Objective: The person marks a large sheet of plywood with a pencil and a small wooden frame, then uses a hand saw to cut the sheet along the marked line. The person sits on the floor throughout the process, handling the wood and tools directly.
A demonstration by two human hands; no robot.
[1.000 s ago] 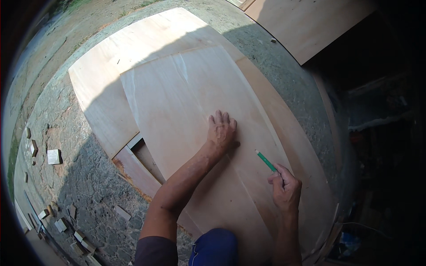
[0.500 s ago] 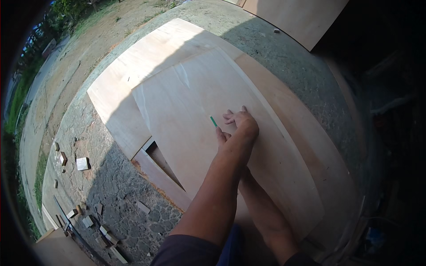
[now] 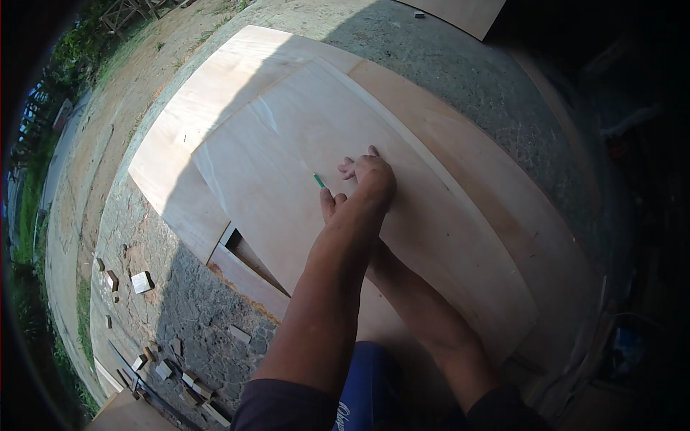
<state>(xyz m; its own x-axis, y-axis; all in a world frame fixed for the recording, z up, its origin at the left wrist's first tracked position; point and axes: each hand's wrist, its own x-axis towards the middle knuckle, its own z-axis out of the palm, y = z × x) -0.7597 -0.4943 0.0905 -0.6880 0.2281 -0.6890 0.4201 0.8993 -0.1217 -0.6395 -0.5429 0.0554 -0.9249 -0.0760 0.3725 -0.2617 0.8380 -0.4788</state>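
A pale plywood sheet (image 3: pixel 277 176) lies over a larger plywood panel (image 3: pixel 223 82). My left hand (image 3: pixel 374 177) rests on the upper sheet, palm down, fingers spread. Beneath my left forearm crosses my right arm, and my right hand (image 3: pixel 330 203) comes out on its left side. It grips a short green pencil (image 3: pixel 320 182) whose tip points away from me, at or close to the wood. The left forearm hides part of the right hand.
Along the sheet's right side runs a raised wooden edge (image 3: pixel 402 129). A dark gap (image 3: pixel 248 255) shows at its lower left. Several wood offcuts (image 3: pixel 141 282) and a dark rod (image 3: pixel 144 384) lie on the rough concrete (image 3: pixel 215 323). Another board (image 3: pixel 460 14) stands at the far right.
My view has shifted, so the sheet and both hands appear farther left and higher. On the sheet itself the hands keep nearly the same places, the right still holding the pencil.
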